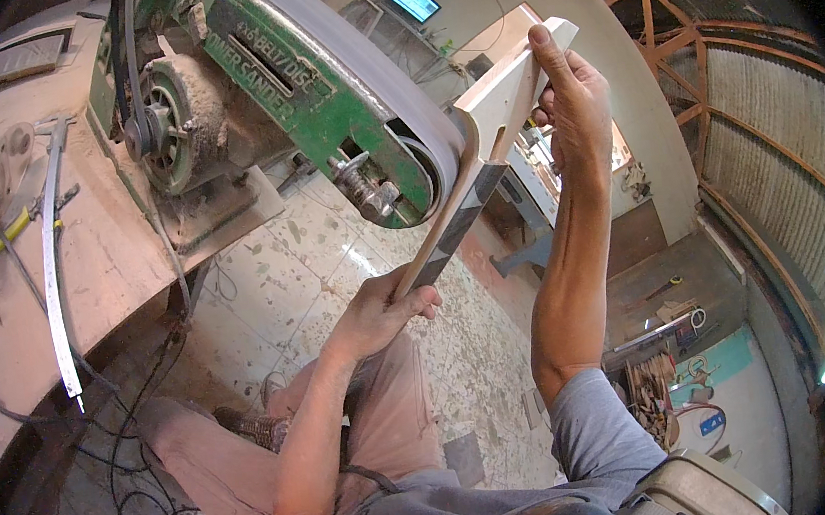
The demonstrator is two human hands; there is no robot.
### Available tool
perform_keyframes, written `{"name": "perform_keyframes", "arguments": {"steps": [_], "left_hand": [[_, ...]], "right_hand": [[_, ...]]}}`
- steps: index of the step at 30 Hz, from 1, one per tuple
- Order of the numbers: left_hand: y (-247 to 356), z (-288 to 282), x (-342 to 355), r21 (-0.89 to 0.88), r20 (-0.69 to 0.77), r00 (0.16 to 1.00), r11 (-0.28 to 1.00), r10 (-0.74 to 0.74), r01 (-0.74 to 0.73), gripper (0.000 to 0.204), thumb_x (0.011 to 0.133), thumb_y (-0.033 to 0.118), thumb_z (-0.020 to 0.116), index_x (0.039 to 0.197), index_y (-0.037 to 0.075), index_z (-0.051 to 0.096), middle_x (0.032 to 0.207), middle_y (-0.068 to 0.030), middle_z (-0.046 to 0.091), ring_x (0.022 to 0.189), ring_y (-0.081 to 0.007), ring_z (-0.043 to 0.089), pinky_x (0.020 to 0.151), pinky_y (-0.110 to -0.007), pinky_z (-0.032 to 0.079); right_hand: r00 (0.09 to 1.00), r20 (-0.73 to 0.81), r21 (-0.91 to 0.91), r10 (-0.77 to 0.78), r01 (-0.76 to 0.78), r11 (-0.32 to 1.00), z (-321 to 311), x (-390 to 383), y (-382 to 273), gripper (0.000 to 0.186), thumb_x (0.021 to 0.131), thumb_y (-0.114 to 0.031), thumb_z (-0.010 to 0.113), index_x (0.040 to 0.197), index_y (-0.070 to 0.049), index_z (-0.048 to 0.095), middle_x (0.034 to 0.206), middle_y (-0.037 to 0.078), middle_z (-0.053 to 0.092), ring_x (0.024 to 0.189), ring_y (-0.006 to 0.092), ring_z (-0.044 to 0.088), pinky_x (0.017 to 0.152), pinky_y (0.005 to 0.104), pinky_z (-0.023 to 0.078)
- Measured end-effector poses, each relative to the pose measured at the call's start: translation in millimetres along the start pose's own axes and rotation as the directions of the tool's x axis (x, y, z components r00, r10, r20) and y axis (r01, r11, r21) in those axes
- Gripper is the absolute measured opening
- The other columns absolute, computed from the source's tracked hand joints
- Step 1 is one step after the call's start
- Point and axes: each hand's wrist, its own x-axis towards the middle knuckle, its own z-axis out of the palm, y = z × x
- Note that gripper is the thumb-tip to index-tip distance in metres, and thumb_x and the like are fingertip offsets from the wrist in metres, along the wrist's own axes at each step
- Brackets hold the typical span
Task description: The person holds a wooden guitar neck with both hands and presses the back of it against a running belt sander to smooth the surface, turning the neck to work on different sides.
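Observation:
Between my hands is a long pale wooden piece [498, 98], broad at its far end and narrow toward me. A slot is cut near where it narrows, and dark grey panels run along the narrow part. My left hand [381, 313] is closed around the narrow near end. Up at the broad end, my right hand [574, 105] grips the edge with the thumb on top. The curve where the piece narrows lies against or very near the rounded end of a green belt sander [315, 97]; contact cannot be told for certain. The sander's grey belt [384, 79] wraps that end.
The sander stands on a dusty workbench [120, 248] at left, with a metal ruler [56, 265], a yellow-handled tool [8, 240] and round clear discs. Cables [147, 507] coil on the floor near my legs. A lit screen [415, 2] hangs at the back. Shelves with scraps stand at right.

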Motion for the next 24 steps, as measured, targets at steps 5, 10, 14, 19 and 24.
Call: {"name": "perform_keyframes", "arguments": {"steps": [5,10,14,19,24], "left_hand": [[-16.7,-4.1,4.8,-0.143,0.098,0.995,0.99,0.012,0.002,0.066,0.094,0.052,0.071,0.13,-0.002,0.058,0.099,-0.0098,0.071,0.082,-0.0169,0.068,0.079,-0.034,0.056],[-20.2,-3.3,5.5,-0.19,0.101,0.995,0.981,-0.02,0.039,0.07,0.092,0.054,0.072,0.134,-0.001,0.058,0.096,-0.008,0.07,0.082,-0.0158,0.066,0.078,-0.032,0.056],[-15.8,-3.4,3.2,-0.072,0.024,0.999,0.997,-0.027,0.028,0.063,0.094,0.049,0.072,0.132,0.001,0.06,0.096,-0.0058,0.07,0.081,-0.0138,0.063,0.077,-0.03,0.053],[11.7,-0.2,-2.6,0.239,-0.175,0.985,0.97,-0.005,0.047,0.055,0.094,0.044,0.072,0.127,0.0,0.062,0.099,-0.013,0.07,0.089,-0.021,0.067,0.082,-0.035,0.052],[18.3,6.1,-8.5,0.402,-0.341,0.926,0.916,0.161,-0.011,0.053,0.089,0.033,0.079,0.126,0.0,0.061,0.109,-0.0214,0.067,0.096,-0.0355,0.068,0.085,-0.044,0.053]], "right_hand": [[0.998,-0.069,-0.151,0.003,-0.013,0.988,-3.7,-2.4,-0.7,0.067,0.083,-0.065,0.078,0.09,0.002,0.076,0.065,0.003,0.063,0.051,0.0073,0.053,0.045,0.0213,0.04],[0.994,-0.084,-0.203,-0.076,0.058,0.977,-5.6,-3.1,3.3,0.069,0.082,-0.066,0.077,0.088,0.002,0.076,0.068,0.004,0.064,0.053,0.0077,0.054,0.048,0.0224,0.04],[1.0,-0.009,-0.168,0.006,-0.007,0.986,-4.1,-2.2,-4.1,0.068,0.082,-0.066,0.077,0.089,0.002,0.076,0.068,0.003,0.062,0.058,0.0074,0.056,0.05,0.0229,0.042],[0.989,0.148,0.071,0.02,-0.03,0.997,-0.9,6.5,-3.1,0.066,0.085,-0.064,0.075,0.093,0.002,0.076,0.07,0.003,0.063,0.06,0.0075,0.057,0.052,0.0223,0.044],[0.938,0.346,0.239,-0.027,-0.061,0.969,2.3,6.6,-5.8,0.059,0.097,-0.054,0.065,0.109,0.003,0.075,0.083,0.007,0.07,0.069,0.0108,0.064,0.06,0.0248,0.049]]}}
